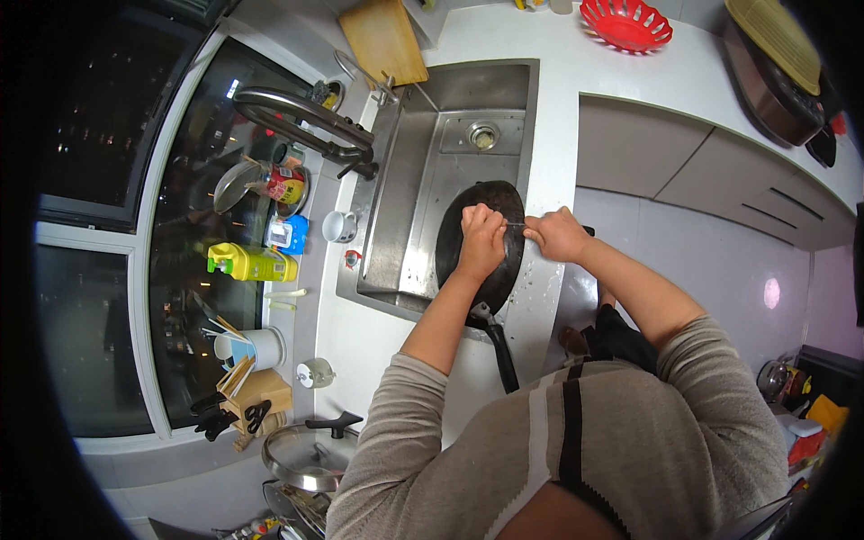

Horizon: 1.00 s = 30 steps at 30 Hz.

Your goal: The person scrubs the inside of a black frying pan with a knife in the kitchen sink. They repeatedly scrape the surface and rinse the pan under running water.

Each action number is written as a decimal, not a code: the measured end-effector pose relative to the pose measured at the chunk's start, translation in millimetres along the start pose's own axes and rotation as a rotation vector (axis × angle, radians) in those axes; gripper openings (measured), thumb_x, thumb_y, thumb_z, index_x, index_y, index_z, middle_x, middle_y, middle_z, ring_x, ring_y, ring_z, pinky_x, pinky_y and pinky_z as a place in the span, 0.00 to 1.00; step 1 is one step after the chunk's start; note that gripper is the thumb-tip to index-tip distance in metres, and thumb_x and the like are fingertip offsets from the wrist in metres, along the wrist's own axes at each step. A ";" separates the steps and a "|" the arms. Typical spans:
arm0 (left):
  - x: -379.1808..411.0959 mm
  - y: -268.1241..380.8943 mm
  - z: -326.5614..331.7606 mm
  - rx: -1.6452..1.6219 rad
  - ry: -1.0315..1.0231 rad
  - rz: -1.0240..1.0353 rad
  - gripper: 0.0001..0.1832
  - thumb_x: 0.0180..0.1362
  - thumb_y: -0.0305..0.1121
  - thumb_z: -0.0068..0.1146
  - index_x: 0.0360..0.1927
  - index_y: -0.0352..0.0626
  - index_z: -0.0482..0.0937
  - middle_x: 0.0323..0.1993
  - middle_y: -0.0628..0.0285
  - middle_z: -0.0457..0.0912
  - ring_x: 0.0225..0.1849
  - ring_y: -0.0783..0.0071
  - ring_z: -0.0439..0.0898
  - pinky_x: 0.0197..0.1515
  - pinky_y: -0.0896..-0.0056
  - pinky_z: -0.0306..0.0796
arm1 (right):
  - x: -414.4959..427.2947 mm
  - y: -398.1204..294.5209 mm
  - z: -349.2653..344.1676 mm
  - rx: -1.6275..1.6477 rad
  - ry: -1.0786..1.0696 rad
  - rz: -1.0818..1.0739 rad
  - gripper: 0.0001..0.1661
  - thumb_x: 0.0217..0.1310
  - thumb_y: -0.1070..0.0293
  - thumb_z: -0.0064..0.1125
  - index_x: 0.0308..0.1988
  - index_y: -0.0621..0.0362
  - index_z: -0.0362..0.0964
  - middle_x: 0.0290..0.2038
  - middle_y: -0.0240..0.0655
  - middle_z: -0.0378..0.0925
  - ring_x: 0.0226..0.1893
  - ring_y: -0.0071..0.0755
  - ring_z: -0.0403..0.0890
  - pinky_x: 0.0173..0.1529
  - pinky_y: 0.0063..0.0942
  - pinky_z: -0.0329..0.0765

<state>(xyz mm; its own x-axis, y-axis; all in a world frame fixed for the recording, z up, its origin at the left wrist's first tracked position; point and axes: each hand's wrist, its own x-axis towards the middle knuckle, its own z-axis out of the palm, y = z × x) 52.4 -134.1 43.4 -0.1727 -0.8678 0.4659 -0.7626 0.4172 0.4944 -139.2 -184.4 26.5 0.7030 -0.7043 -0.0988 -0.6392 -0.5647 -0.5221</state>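
A dark wok (451, 236) leans in the near end of the steel sink (432, 182). Its black handle (501, 358) reaches over the worktop toward my body. Above the wok, my left hand (483, 241) is closed at one end of a thin metal tool (515, 224). My right hand (557, 233), over the sink's front edge, grips its other end. A dark tip shows past my right hand. Only a short, thin stretch of the tool is visible between the hands, so its kind is unclear. Whether the wok's inside or underside faces up is hard to tell.
A pull-out tap (310, 121) arches left of the sink. A white mug (339, 227), yellow detergent bottle (256, 262) and knife block (260, 398) line the window side. A wooden chopping board (385, 40) and red basket (626, 25) stand at the far side.
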 end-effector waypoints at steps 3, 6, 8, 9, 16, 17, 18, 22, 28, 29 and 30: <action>-3.2 -4.3 1.5 0.001 -0.002 -0.025 0.03 0.52 0.21 0.58 0.29 0.39 0.75 0.34 0.55 0.69 0.42 0.53 0.67 0.50 0.57 0.62 | 1.7 0.5 -5.0 -0.005 -0.024 -0.018 0.16 0.72 0.54 0.45 0.38 0.51 0.72 0.27 0.43 0.80 0.35 0.53 0.82 0.47 0.52 0.68; -5.5 -6.2 2.3 0.013 0.078 -0.092 0.03 0.54 0.22 0.58 0.32 0.40 0.77 0.35 0.56 0.70 0.43 0.54 0.67 0.51 0.58 0.62 | 12.1 1.5 -10.3 0.005 -0.016 -0.021 0.15 0.71 0.54 0.46 0.38 0.52 0.72 0.28 0.43 0.81 0.36 0.52 0.82 0.46 0.50 0.69; -2.0 -8.7 4.7 0.019 0.131 -0.099 0.03 0.55 0.22 0.58 0.33 0.40 0.79 0.36 0.57 0.71 0.44 0.55 0.67 0.51 0.58 0.63 | 18.1 1.5 -9.3 -0.011 0.063 -0.011 0.15 0.71 0.54 0.47 0.38 0.52 0.72 0.28 0.43 0.81 0.36 0.51 0.83 0.45 0.50 0.70; -3.5 -8.4 5.6 0.019 0.153 -0.112 0.04 0.55 0.23 0.58 0.34 0.40 0.79 0.36 0.57 0.71 0.44 0.56 0.67 0.52 0.58 0.63 | 18.0 -0.5 -5.7 -0.014 0.093 -0.003 0.15 0.71 0.54 0.47 0.38 0.53 0.72 0.28 0.43 0.81 0.37 0.51 0.83 0.44 0.50 0.70; -3.3 -3.3 7.1 0.014 0.097 -0.068 0.03 0.53 0.21 0.58 0.30 0.40 0.77 0.33 0.57 0.70 0.42 0.55 0.67 0.49 0.58 0.62 | 3.2 -1.4 2.2 0.040 0.131 0.000 0.15 0.70 0.56 0.48 0.38 0.56 0.70 0.28 0.47 0.81 0.34 0.56 0.82 0.39 0.51 0.76; -3.0 -2.1 7.5 0.011 0.088 -0.059 0.03 0.53 0.21 0.58 0.29 0.40 0.76 0.32 0.57 0.69 0.41 0.55 0.67 0.48 0.57 0.62 | 1.1 -0.6 3.1 0.042 0.136 0.003 0.15 0.70 0.56 0.48 0.38 0.56 0.71 0.27 0.47 0.81 0.34 0.56 0.82 0.39 0.51 0.76; -3.2 -2.4 6.6 0.009 0.067 -0.045 0.04 0.52 0.21 0.58 0.29 0.40 0.75 0.32 0.57 0.69 0.41 0.54 0.67 0.48 0.57 0.62 | -1.2 -1.3 4.0 0.045 0.126 0.012 0.15 0.70 0.56 0.48 0.38 0.56 0.71 0.27 0.47 0.81 0.33 0.56 0.82 0.39 0.51 0.76; -1.0 0.2 2.6 0.020 0.003 -0.009 0.04 0.52 0.21 0.57 0.28 0.40 0.74 0.32 0.56 0.68 0.40 0.53 0.67 0.48 0.56 0.62 | -10.7 -5.6 9.3 0.066 0.116 0.053 0.16 0.70 0.55 0.48 0.39 0.56 0.71 0.27 0.48 0.81 0.33 0.56 0.82 0.39 0.51 0.76; -1.9 -3.5 2.3 0.022 0.011 -0.055 0.03 0.54 0.22 0.57 0.32 0.40 0.77 0.34 0.56 0.70 0.42 0.54 0.68 0.49 0.57 0.63 | -7.2 -2.1 4.6 0.090 0.101 0.057 0.16 0.71 0.53 0.47 0.41 0.54 0.72 0.28 0.48 0.81 0.33 0.57 0.82 0.39 0.52 0.76; -0.9 -4.3 2.5 0.007 0.031 -0.067 0.03 0.55 0.23 0.56 0.33 0.40 0.77 0.35 0.56 0.71 0.42 0.54 0.68 0.49 0.57 0.63 | -3.3 -0.2 4.7 0.093 0.125 0.065 0.16 0.71 0.53 0.46 0.41 0.53 0.72 0.28 0.48 0.81 0.34 0.57 0.82 0.39 0.52 0.76; -2.7 -5.0 1.9 0.007 0.049 -0.063 0.04 0.56 0.23 0.56 0.35 0.40 0.79 0.36 0.56 0.72 0.43 0.54 0.69 0.50 0.58 0.63 | -2.1 -3.6 7.7 0.108 0.139 0.074 0.16 0.71 0.53 0.46 0.41 0.53 0.72 0.28 0.48 0.81 0.34 0.57 0.82 0.40 0.52 0.77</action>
<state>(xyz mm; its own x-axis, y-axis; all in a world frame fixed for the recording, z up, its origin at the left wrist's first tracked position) 55.5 -134.4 38.2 -0.0937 -0.8782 0.4691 -0.7752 0.3600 0.5191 -136.0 -177.6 22.1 0.6008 -0.7990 -0.0261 -0.6450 -0.4652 -0.6062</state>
